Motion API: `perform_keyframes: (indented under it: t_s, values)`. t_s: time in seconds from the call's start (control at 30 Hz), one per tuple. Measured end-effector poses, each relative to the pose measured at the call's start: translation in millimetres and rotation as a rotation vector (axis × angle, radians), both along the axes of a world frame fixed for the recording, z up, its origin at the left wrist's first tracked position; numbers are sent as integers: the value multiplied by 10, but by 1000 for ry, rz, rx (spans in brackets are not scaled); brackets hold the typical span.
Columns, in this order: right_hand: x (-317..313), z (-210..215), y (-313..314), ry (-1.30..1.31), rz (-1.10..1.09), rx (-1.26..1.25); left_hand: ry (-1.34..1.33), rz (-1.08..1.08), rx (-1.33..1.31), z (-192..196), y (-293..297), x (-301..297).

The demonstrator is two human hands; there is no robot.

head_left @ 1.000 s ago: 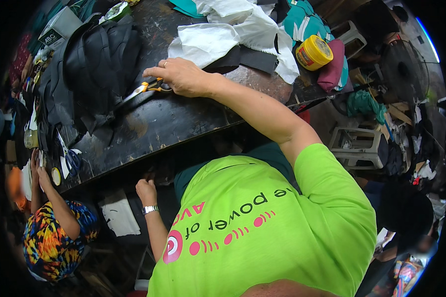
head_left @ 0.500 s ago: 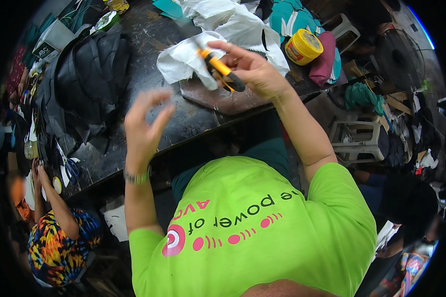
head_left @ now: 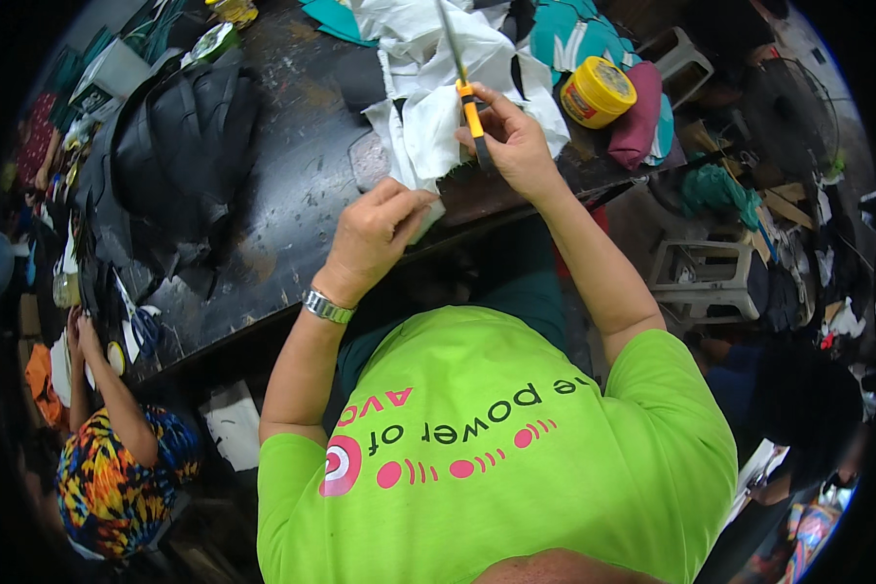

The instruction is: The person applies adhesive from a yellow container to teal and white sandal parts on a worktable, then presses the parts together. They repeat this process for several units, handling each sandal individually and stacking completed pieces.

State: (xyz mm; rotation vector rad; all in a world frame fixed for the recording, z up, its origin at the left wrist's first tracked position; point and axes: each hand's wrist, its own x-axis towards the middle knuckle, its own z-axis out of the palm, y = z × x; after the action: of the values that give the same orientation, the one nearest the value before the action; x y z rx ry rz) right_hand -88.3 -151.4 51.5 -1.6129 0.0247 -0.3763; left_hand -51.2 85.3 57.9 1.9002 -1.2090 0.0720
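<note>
My right hand (head_left: pixel 521 146) grips a cutter knife (head_left: pixel 471 115) with a yellow and black handle. Its long, thin grey blade points away from me over the white cloth (head_left: pixel 423 127). Closer to the table's near edge, my left hand (head_left: pixel 375 234) is closed, thumb and fingers pinched together. A pale grey piece (head_left: pixel 425 222) shows at its fingertips; what kind of thing it is, I cannot make out. The cloth's lower end hangs down between my two hands, close to the left fingertips. A greyish-pink flat patch (head_left: pixel 368 161) lies beside the cloth.
Black molded sheets (head_left: pixel 170 165) are heaped at the left of the dark table (head_left: pixel 292 234). A yellow tub (head_left: pixel 599 92) and a maroon roll (head_left: pixel 635 115) stand at the right. Blue-handled scissors (head_left: pixel 144 326) lie at the left edge, near another person (head_left: pixel 127 477). Plastic stools (head_left: pixel 706 277) stand right.
My left hand has come down and right from the air, going from open to pinched. My right hand has turned the knife so its blade points away; the white cloth has shifted right.
</note>
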Motion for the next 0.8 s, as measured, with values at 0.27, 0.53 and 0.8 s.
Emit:
perform_keyframes:
  t_s: [0.27,0.53,0.8]
  values:
    - [45,-146,131,-97,-202,-699,256,268,-121,-21,57,335]
    - [-140,64,-155,-70,-295,-293,75,419,279,-253,-291,629]
    - [-195,156,-231,-165,-164,-143,656,176,-65,-100,294,643]
